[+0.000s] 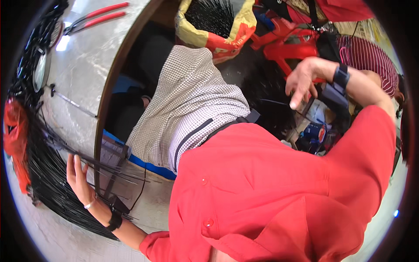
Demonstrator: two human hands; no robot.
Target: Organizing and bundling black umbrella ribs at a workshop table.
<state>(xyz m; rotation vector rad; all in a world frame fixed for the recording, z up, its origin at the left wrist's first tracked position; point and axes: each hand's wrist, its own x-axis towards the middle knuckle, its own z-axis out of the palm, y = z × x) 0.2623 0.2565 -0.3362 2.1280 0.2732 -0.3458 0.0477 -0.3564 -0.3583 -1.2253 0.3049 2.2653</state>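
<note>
My left hand [80,181] is at the left, by the rim of the grey stone-patterned tabletop, its fingers stretched out. Several thin black strands [102,167] pass by its fingertips; whether it touches them I cannot tell. Below and beside it lies a large bundle of long black strands [54,174]. My right hand [302,81] is raised at the upper right, fingers apart and curved, with nothing visible in it. Under it are a dark machine-like item and a blue packet [314,131], partly hidden by my red sleeve.
Red-handled cutting pliers [98,18] lie on the tabletop [87,78]. A yellow and red sack [198,37] holding black strands stands ahead. Beyond it are red plastic stools [290,50] and a person in striped clothing [371,61]. A red plastic bag [16,139] lies far left.
</note>
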